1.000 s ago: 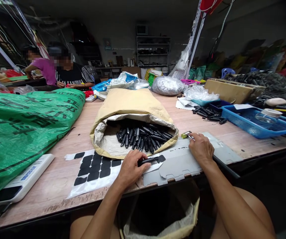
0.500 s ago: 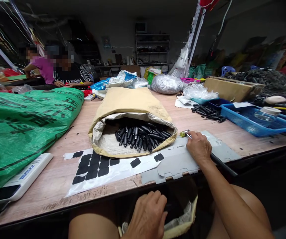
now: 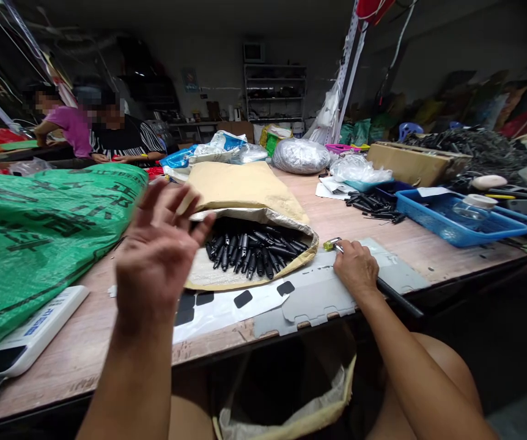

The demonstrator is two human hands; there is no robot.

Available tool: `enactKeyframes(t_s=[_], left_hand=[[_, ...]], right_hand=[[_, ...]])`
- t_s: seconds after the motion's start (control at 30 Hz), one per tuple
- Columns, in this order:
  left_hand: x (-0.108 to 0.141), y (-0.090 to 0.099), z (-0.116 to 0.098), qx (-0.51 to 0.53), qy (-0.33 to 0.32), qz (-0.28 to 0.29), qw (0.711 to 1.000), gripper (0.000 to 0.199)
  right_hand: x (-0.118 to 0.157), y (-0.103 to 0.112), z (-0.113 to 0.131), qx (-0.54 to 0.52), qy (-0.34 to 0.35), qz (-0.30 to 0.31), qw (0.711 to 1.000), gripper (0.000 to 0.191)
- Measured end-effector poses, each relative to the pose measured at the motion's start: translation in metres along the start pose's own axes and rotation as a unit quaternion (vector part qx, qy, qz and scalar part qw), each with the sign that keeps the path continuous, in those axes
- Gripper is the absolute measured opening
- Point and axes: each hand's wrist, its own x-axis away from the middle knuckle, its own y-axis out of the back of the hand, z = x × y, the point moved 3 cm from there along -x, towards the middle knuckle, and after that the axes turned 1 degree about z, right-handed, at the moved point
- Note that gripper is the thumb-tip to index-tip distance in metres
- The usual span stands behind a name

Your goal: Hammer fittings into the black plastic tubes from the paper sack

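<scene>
My left hand is raised over the table with its fingers spread and nothing in it, slightly blurred. It hides part of the open tan sack, in which many black plastic parts lie. My right hand is closed around a tool with a yellow-green tip and a black handle, resting on a grey sheet. Between the hands lies a white backing strip bearing black square pads, partly covered by my left forearm.
A green woven sack and a white device lie at the left. Blue trays, a cardboard box and loose black parts are at the right. Another open sack sits below the table edge. Two people sit at the back left.
My left hand has risen from below the table edge to above the table, and its fingers have spread. My right hand still holds the tool. The view has shifted slightly.
</scene>
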Motion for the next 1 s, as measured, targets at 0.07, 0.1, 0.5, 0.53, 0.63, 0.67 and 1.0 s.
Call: enactKeyframes(t_s=[0.07, 0.1, 0.5, 0.53, 0.63, 0.67, 1.0], left_hand=[[-0.04, 0.017, -0.017, 0.024, -0.062, -0.032, 0.997, 0.088], [-0.054, 0.024, -0.021, 0.021, -0.075, -0.042, 0.996, 0.094], [-0.02, 0.088, 0.124, -0.562, 0.199, -0.114, 0.794, 0.033], [-0.019, 0.09, 0.133, -0.617, 0.195, -0.095, 0.757, 0.033], [-0.02, 0.095, 0.145, -0.677, 0.208, -0.056, 0.704, 0.027], [-0.021, 0.096, 0.145, -0.679, 0.219, -0.054, 0.699, 0.024], [0.059, 0.023, 0.11, -0.497, 0.141, 0.149, 0.843, 0.024]], right_hand=[[0.0, 0.0, 0.0, -0.002, 0.001, -0.002, 1.0, 0.029], [0.0, 0.0, 0.0, -0.003, 0.001, -0.003, 1.0, 0.029], [-0.002, 0.0, 0.001, -0.013, 0.006, -0.009, 1.0, 0.027], [-0.003, 0.001, 0.001, -0.013, 0.005, -0.008, 1.0, 0.027], [-0.003, 0.003, 0.002, -0.015, 0.003, -0.004, 1.0, 0.027], [-0.003, 0.003, 0.002, -0.016, 0.003, -0.002, 1.0, 0.028], [-0.003, 0.001, 0.001, -0.026, -0.011, 0.004, 1.0, 0.027]])
